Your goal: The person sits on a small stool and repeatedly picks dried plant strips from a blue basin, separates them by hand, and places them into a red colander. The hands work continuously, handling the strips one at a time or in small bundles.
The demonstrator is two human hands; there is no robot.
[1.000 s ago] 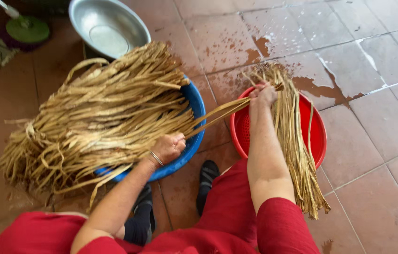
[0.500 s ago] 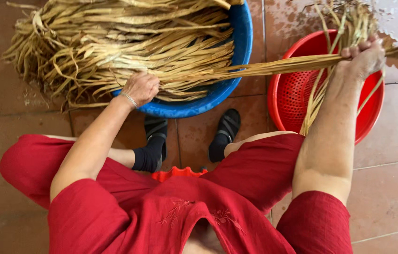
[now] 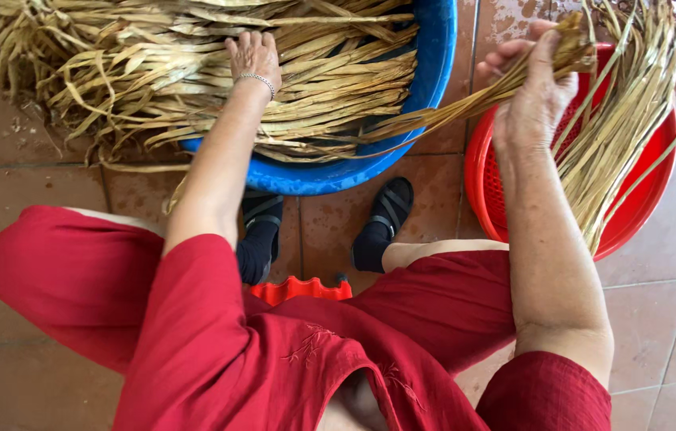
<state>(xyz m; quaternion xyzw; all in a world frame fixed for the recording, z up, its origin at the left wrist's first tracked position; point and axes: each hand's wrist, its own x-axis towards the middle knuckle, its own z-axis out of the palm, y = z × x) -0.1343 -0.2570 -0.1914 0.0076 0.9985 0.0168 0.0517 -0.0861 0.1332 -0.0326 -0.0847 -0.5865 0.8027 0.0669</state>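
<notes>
Head view. Left hand (image 3: pixel 253 54) lies flat, fingers released, on the big heap of dry tan strips (image 3: pixel 194 72) piled in and over the blue basin (image 3: pixel 434 72), far left. Right hand (image 3: pixel 531 100) is clenched on a thin bundle (image 3: pixel 466 104) whose tail runs back into the heap; its top end sits at the red basket (image 3: pixel 641 207), right. A smaller sheaf (image 3: pixel 625 120) hangs across that basket.

Progress, as judged: the heap far outweighs the sheaf, so most strips remain unsorted; only a small share sits in the basket. Wet tiled floor (image 3: pixel 35 207) around; red stool (image 3: pixel 298 289) near, beneath the person.
</notes>
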